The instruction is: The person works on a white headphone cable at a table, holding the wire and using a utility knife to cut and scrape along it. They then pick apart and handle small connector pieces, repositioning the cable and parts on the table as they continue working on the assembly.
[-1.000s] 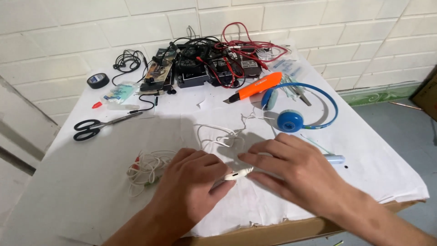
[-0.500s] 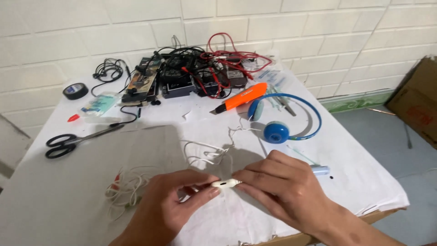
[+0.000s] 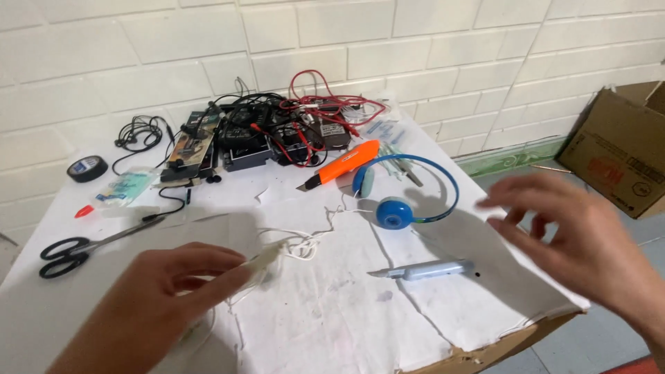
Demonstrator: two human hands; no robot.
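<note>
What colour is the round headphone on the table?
The round plastic headphone is blue, with a thin blue headband; the head view shows it clearly.

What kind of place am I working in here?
Likely a makeshift electronics repair bench: a paper-covered table against a white brick wall, piled with tangled wires and devices, plus scissors and an orange utility knife.

Scissors point(image 3: 66, 248) far left on table point(image 3: 332, 325); headphones point(image 3: 405, 194) right of centre, cutter point(image 3: 341, 165) behind.

Small white earphone piece point(image 3: 263, 260), pinched level above the white tabletop, thin white cable point(image 3: 301, 244) trailing behind
</note>
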